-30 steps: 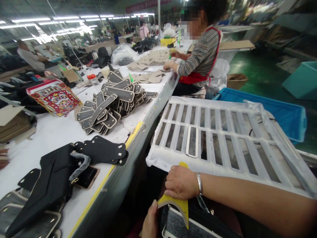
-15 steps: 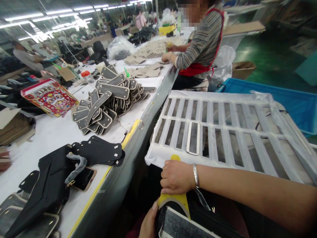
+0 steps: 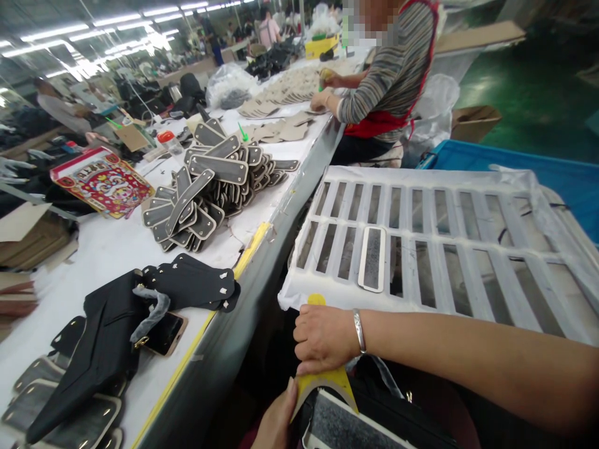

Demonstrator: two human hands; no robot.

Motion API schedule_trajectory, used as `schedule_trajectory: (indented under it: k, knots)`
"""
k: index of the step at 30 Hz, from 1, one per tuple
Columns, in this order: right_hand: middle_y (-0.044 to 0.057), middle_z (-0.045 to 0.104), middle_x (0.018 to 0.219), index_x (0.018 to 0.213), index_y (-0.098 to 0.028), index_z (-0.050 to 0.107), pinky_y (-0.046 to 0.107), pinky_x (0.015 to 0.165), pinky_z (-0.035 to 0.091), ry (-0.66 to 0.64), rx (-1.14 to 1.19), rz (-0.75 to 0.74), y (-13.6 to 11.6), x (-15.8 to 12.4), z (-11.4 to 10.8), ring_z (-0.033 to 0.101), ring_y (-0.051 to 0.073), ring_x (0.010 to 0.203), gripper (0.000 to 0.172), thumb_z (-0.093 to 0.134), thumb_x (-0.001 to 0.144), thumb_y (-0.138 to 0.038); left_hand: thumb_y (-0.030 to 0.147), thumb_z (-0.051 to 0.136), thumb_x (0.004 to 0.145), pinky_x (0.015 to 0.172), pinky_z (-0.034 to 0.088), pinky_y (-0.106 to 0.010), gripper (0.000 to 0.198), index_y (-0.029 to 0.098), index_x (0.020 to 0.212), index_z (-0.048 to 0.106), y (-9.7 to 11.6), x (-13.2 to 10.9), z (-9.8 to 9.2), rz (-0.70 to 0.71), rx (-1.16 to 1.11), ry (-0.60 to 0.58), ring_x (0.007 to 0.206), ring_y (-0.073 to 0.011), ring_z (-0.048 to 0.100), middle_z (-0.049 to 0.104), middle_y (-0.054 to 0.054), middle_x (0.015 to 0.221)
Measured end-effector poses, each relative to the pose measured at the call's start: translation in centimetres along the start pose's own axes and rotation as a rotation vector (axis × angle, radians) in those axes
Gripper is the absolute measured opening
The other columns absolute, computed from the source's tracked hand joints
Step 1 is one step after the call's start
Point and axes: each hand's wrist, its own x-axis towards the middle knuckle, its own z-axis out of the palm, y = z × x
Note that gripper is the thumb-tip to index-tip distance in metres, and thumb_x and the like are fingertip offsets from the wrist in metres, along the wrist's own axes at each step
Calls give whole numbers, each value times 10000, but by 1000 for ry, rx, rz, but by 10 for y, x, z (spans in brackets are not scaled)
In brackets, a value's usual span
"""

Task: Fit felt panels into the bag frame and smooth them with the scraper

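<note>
Yellow curved flat piece (image 3: 327,379) near centre, right hand (image 3: 322,340) knuckles up, fingers clamped over it, forearm reaching in from right, left hand (image 3: 276,424) beneath, thumb on its left tip, other fingers hidden

My right hand (image 3: 322,340) is clenching knuckles-up, forearm stretching in from the right, while my left hand (image 3: 276,424) is sitting just below, thumb raised.

The tool (image 3: 327,378) is yellow, the tray (image 3: 421,178) white, the bin (image 3: 515,171) blue
</note>
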Motion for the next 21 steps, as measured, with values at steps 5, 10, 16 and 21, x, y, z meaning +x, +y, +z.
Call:
schedule_trajectory:
  k: [5,10,16,21]
  knots:
    - [-2,566,626,631,-196,548,331,658,236,-39,-6,76,-11,-14,1,421,138,594,425,374,899,-476,545,450,837,1110,242,-358,567,149,1233,537,27,-7,21,110,87,-136,1276,-260,381,507,-80,1323]
    - [13,614,679,703,-190,579,338,666,252,-122,42,375,-40,-36,-3,503,141,622,427,316,925,-442,452,384,898,1052,299,-305,469,184,1271,478,46,-11,28,238,305,-315,1226,-215,419,509,-51,1304]
    - [54,649,726,769,-178,620,344,631,315,-215,34,676,-82,-48,-10,590,198,663,472,249,946,-410,420,419,891,961,362,-293,449,200,1281,435,50,-12,22,223,436,-396,1128,-196,489,546,-42,1243]
    - [48,652,740,805,-182,624,331,637,383,-268,-10,816,-104,-51,-17,613,205,689,432,275,943,-397,430,417,892,1018,324,-303,434,198,1249,501,60,-9,9,224,383,-563,1140,-182,496,574,-34,1217]
